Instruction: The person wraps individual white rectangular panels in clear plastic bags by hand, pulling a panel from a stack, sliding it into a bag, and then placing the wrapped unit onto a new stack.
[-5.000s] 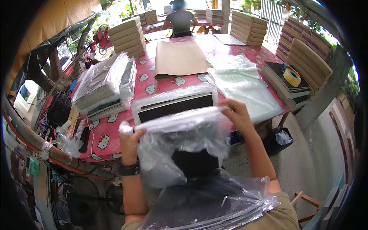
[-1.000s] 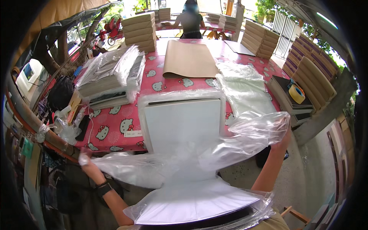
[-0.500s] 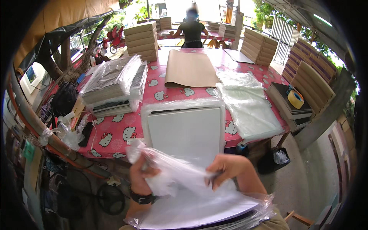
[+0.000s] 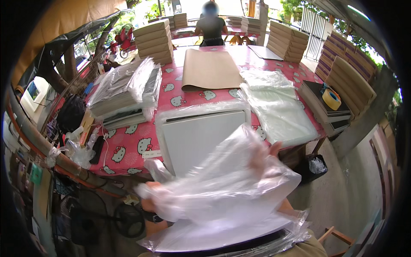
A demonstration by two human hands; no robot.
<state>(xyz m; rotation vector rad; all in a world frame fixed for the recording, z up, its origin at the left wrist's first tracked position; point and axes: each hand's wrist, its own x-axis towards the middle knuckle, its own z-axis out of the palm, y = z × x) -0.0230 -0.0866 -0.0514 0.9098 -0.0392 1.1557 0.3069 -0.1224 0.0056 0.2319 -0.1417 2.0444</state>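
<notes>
A large clear plastic bag [image 4: 222, 171] is spread out in front of me, blurred by motion. My left hand [image 4: 157, 196] is closed on its lower left side. My right hand [image 4: 262, 162] holds it at the upper right; plastic covers most of the fingers, and one fingertip sticks out past the film. Beneath the bag, a white sheet-like panel in clear plastic [image 4: 214, 237] lies across my lap. Beyond the bag, a flat white panel [image 4: 195, 132] with a dark top edge rests on clear wrapping on the table.
The pink patterned table [image 4: 175, 101] carries plastic-wrapped stacks [image 4: 117, 92] at left, brown paper [image 4: 212, 70] in the middle, folded plastic bags [image 4: 278, 109] at right. A tape roll [image 4: 331, 98] sits on dark-topped stacks. A black bin [image 4: 314, 167] stands right. A person [image 4: 211, 28] sits beyond.
The bunched plastic bag has been opened out wide. My right hand has moved up and slightly right with it; my left hand has lowered slightly.
</notes>
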